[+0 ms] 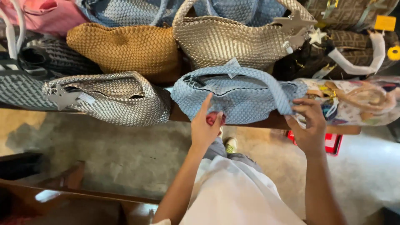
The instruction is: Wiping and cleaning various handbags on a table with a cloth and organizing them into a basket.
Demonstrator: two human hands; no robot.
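A light blue woven handbag (pixel 237 93) sits at the front edge of a wooden shelf (pixel 271 122). My left hand (pixel 205 125) is under its front edge, thumb up against the weave, fingers curled on a small red thing. My right hand (pixel 309 125) pinches the bag's right end by its strap. A silver woven bag (pixel 112 98) with a star charm lies to the left of the blue one. Behind stand a tan woven bag (pixel 125 48) and a pale gold woven bag (pixel 233 37) with star charms.
Grey striped bags (pixel 25 79) and a pink bag (pixel 46 14) fill the far left. Dark brown bags (pixel 350 25) and a colourful printed bag (pixel 358 102) sit to the right. Below are a concrete floor (pixel 116 154), a red crate (pixel 333 141) and dark wooden furniture (pixel 62 196).
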